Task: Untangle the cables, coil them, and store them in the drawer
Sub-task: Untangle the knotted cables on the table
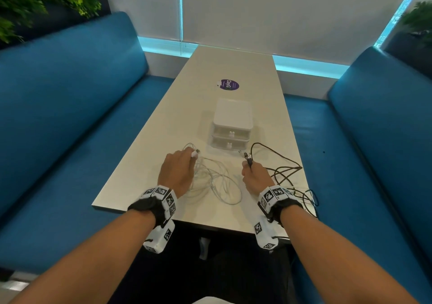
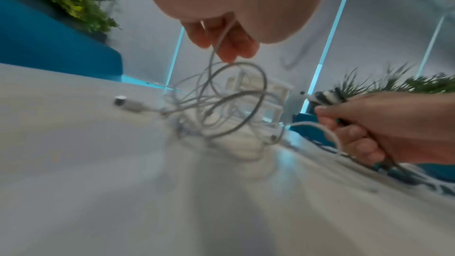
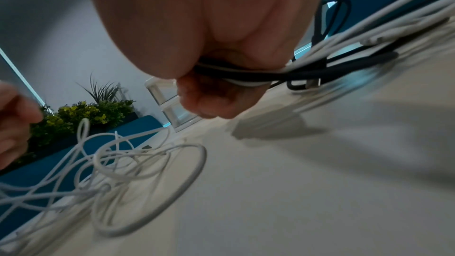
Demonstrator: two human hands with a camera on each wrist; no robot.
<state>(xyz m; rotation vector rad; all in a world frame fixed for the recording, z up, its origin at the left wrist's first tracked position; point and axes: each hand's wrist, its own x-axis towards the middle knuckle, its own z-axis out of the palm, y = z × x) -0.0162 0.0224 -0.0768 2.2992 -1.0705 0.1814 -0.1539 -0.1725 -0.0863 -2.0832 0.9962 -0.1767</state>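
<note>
White cable (image 1: 217,182) lies in loose, overlapping loops on the near middle of the surface (image 1: 149,163), not yet coiled; one plug end at its far left. Dark cable (image 1: 280,170) sprawls in open loops to the right, its near loops running to the surface's near right edge. Left hand (image 1: 176,171) pinches a strand of the white cable near the plug, fingers curled on it; left wrist view shows the strand running down from the fingertips (image 2: 229,50) into the loops. Right hand (image 1: 256,176) is fisted around a bundle of connector ends, dark and white strands together; right wrist view shows both colours passing through the grip, so at least one white lead is held with the dark cable. Small two-drawer unit (image 1: 232,126) stands just beyond the cables, centre of the surface, both drawers closed. Purple sticker (image 1: 229,84) farther back; blue benches either side. Judgement: separation under way, coiling not begun. Risks: pulling the hands apart while strands cross could cinch a loop into a knot; the mixed bundle in the right hand could drag white strands along; dark loops at the edge could slide off; taut cable could snag and shift the light drawer unit.
</note>
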